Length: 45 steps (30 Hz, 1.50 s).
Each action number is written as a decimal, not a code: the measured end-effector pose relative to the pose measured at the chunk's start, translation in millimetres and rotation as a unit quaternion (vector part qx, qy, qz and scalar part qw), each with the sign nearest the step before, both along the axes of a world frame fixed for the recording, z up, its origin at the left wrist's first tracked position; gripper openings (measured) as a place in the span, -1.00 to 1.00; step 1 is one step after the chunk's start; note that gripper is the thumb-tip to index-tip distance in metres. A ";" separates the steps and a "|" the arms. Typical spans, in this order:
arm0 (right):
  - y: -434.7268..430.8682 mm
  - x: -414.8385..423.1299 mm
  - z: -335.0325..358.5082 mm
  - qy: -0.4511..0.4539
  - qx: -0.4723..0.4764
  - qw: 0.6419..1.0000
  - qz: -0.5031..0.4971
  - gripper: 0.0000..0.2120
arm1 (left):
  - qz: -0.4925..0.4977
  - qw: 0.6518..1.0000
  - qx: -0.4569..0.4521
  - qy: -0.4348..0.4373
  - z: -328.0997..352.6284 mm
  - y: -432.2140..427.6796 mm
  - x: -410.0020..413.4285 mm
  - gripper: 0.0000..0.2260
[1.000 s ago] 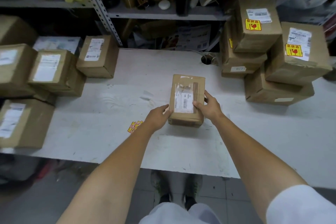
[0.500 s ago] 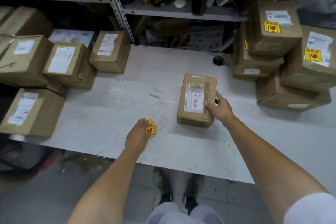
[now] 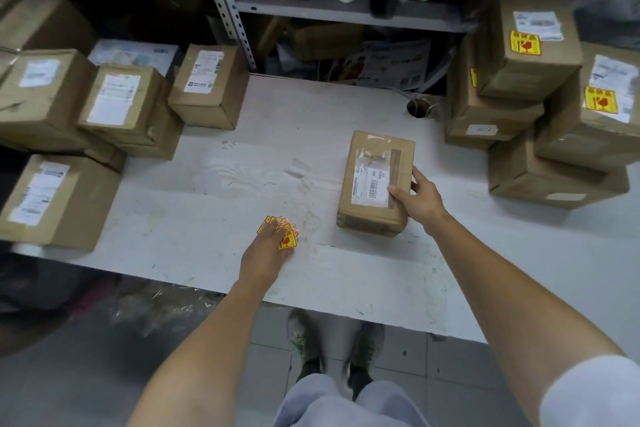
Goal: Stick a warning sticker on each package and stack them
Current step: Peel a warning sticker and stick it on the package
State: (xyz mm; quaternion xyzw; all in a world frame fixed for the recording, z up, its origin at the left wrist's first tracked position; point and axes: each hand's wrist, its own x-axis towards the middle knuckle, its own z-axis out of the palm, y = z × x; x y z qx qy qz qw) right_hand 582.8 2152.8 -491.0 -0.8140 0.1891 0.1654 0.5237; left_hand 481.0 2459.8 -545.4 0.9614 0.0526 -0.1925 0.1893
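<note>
The right hand (image 3: 419,198) grasps the near right edge of a package (image 3: 375,180) lying lengthwise away from the person; the left hand (image 3: 265,251) covers loose warning stickers (image 3: 286,240) just left, grip unclear.

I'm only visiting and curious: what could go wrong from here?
The left hand touches a loose pile of stickers; several might lift together. The package held by the right hand is largely covered by its shipping label, so a sticker could hide the barcode. The stacked boxes sit crooked; another might tip them.
</note>
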 end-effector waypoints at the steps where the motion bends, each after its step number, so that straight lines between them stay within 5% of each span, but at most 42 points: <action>1: -0.2 0.0 0.1 0.002 0.000 1.000 0.000 -0.51 | 0.004 1.000 -0.002 -0.004 1.7 0.3 0.9 -0.62; 13: 1.2 -2.1 9.6 0.014 -0.012 1.000 0.011 -0.51 | 0.020 1.000 0.013 -0.017 16.1 7.4 10.7 -0.70; 19: 4.9 2.9 25.1 0.061 -0.108 0.992 0.036 -0.29 | 0.045 0.992 -0.059 -0.101 53.5 -14.3 53.3 -0.66; 24: 10.9 7.4 56.8 -0.002 -0.181 0.981 0.066 -0.49 | 0.035 0.981 -0.107 -0.161 92.3 -61.2 95.8 -0.63; 34: 20.1 18.4 75.9 -0.005 0.059 0.998 0.014 -0.81 | -0.019 0.968 -0.193 -0.159 128.2 -132.2 121.1 -0.68; 45: 4.1 20.3 72.2 -0.008 0.044 0.999 -0.030 -0.90 | -0.040 0.978 -0.166 -0.123 128.6 -146.9 121.4 -0.59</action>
